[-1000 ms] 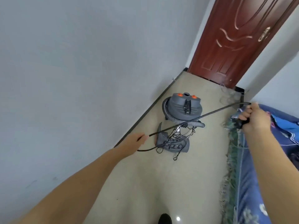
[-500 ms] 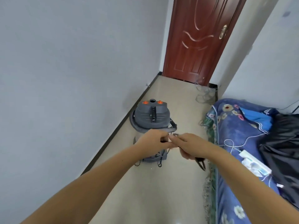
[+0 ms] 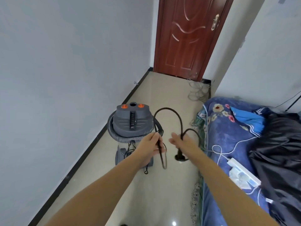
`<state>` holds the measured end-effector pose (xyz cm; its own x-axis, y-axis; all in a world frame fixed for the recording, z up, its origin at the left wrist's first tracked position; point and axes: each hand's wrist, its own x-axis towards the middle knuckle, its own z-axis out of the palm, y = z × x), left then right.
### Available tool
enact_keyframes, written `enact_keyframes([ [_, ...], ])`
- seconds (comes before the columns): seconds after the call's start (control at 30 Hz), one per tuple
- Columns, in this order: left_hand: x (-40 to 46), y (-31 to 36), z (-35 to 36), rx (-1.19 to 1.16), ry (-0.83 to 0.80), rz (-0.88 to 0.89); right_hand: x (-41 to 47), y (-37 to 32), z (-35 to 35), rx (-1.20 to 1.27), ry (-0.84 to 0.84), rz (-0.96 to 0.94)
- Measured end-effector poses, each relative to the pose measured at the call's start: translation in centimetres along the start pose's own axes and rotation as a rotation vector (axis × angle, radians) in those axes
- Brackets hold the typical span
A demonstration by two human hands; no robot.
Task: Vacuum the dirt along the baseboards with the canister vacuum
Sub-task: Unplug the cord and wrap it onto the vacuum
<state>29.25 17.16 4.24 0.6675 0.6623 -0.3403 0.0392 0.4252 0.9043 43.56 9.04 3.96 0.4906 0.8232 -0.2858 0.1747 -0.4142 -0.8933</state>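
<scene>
Since half a second ago the 2 hands have drawn apart, and the black power cord (image 3: 171, 111) that was bunched between them now arches up in a loop over the floor. Left hand (image 3: 150, 144) grips the cord with curled fingers, a doubled loop of it hanging down below the fist. Right hand (image 3: 182, 142) has its fingers mostly extended with the cord running across the palm side; how firmly it holds the cord cannot be told, and the plug end (image 3: 180, 156) dangles just beneath it. Behind the left hand stands the grey canister vacuum (image 3: 132, 119), upright on the beige tiled floor (image 3: 162, 193) just beside the black baseboard (image 3: 91, 147) of the left wall. Its top carries 2 orange knobs (image 3: 124, 106) with a round opening between them, and a ribbed grey hose (image 3: 114, 134) is wound around its body. A grey floor nozzle (image 3: 120, 155) lies in front of the canister with more cord tangled on it. At the end of the passage is a closed reddish-brown door (image 3: 187, 38) with a brass handle, and a tangle of pale wire (image 3: 195, 92) lies near its foot. To the right, a bed with a blue flowered quilt (image 3: 219, 121) holds a white power strip (image 3: 242, 173), a white cable and a black cloth (image 3: 280, 152).
</scene>
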Motion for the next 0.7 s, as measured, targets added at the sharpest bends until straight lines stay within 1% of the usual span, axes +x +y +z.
enact_keyframes([
  [0.03,1.2,0.4,0.2,-0.081,0.055,-0.004,0.7,-0.2,1.2,-0.056,-0.075,-0.049],
  [0.07,2.5,0.6,0.1,-0.100,0.127,-0.003,1.5,-0.3,2.1,-0.067,-0.159,-0.082],
  [0.1,3.9,0.7,-0.4,-0.054,0.197,0.003,2.4,-0.3,2.9,-0.041,-0.250,-0.092],
  [0.13,5.3,0.7,-1.1,0.045,0.248,0.011,3.5,-0.2,3.4,0.008,-0.330,-0.075],
  [0.2,7.9,0.7,-3.0,0.260,0.309,0.041,6.5,0.0,3.8,0.056,-0.454,0.005],
  [0.27,10.9,0.7,-5.2,0.351,0.317,0.074,10.3,-0.3,3.6,0.010,-0.622,0.114],
  [0.33,14.2,0.5,-7.6,0.405,0.268,0.084,14.4,-0.8,3.3,0.018,-0.827,0.234],
  [0.4,17.7,0.5,-9.8,0.426,0.186,0.044,18.6,-1.5,3.3,0.093,-1.011,0.327],
  [0.47,21.0,0.7,-11.7,0.358,0.162,-0.048,22.9,-1.8,3.6,0.169,-1.134,0.389],
  [0.53,24.6,0.8,-13.8,0.160,0.248,-0.177,27.0,-1.3,4.0,0.251,-1.145,0.443],
  [0.63,29.7,-0.2,-17.1,-0.109,0.404,-0.290,32.8,0.8,4.8,0.421,-1.010,0.602],
  [0.7,32.4,-1.4,-19.0,-0.180,0.478,-0.342,36.2,2.7,5.2,0.505,-0.940,0.711],
])
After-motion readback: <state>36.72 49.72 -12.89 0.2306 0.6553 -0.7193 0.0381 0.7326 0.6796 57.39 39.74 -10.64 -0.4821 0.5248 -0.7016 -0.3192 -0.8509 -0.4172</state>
